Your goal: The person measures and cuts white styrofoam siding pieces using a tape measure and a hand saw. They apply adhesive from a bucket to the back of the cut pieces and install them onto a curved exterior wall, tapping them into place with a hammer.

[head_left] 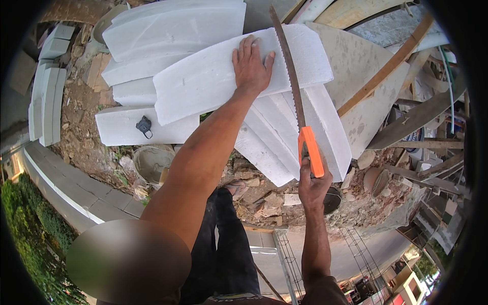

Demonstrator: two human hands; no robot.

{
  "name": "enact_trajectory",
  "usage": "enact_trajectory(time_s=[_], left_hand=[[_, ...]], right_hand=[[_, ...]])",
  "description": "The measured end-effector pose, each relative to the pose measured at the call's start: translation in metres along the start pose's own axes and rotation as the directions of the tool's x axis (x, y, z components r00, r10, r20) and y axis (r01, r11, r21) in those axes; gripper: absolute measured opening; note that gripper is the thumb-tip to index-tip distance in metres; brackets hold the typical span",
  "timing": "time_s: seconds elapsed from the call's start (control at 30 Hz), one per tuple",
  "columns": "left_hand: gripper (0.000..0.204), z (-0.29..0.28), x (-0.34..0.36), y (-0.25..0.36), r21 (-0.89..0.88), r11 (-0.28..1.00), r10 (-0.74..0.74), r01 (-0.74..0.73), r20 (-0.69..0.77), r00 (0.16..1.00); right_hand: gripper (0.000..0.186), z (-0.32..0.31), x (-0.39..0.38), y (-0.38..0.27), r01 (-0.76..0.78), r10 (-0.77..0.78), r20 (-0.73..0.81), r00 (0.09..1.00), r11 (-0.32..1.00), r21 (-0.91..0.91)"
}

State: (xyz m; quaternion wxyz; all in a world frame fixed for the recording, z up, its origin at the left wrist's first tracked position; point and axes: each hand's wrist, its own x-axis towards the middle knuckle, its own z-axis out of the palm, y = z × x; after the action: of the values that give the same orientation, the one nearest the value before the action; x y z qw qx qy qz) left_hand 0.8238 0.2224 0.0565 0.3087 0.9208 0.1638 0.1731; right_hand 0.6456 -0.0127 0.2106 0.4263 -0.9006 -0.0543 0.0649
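A long white lightweight concrete block (198, 81) lies across other blocks in front of me. My left hand (252, 64) rests flat on its top, fingers slightly apart, holding nothing. My right hand (313, 185) is wrapped round the orange handle of a hand saw (311, 152). The toothed, brownish blade reaches away from me across the right part of the block, its tip beyond the far edge. Whether the teeth have cut into the block I cannot tell. Several more white blocks (274, 145) lie slanted underneath, below the blade.
Stacked white blocks (173, 30) lie at the far left, others (48, 101) at the left edge. A small black object (144, 126) sits on a near block. A bucket (152, 161) stands on rubble. Boards and a wooden strip (386, 71) lean at the right. A bare-looking foot (236, 189) shows below.
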Motion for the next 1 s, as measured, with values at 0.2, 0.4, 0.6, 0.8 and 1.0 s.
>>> enact_trajectory(time_s=[0.2,0.4,0.6,0.8,1.0], left_hand=[[0.058,0.001,0.007,-0.001,-0.003,1.000,-0.005,0.005,0.029,1.000],[0.060,0.001,0.007,-0.001,0.007,1.000,-0.013,0.013,0.037,0.999],[0.060,0.001,0.007,0.004,0.025,0.999,-0.025,0.024,0.032,0.999],[0.056,0.000,0.008,0.002,0.038,0.999,-0.037,0.036,0.035,0.999],[0.049,-0.001,0.007,0.002,0.010,0.999,-0.038,0.037,0.071,0.997]], right_hand=[[0.051,0.009,-0.003,0.011,-0.038,0.038,0.023,0.999,0.999,-0.010],[0.055,0.013,-0.001,-0.008,-0.010,0.012,0.039,0.999,0.998,-0.056],[0.055,0.007,0.001,-0.011,-0.097,0.099,0.059,0.993,0.995,-0.033],[0.056,0.007,-0.002,-0.011,-0.101,0.106,0.067,0.992,0.992,-0.076],[0.057,0.010,0.001,-0.010,-0.125,0.127,0.083,0.988,0.992,-0.024]])
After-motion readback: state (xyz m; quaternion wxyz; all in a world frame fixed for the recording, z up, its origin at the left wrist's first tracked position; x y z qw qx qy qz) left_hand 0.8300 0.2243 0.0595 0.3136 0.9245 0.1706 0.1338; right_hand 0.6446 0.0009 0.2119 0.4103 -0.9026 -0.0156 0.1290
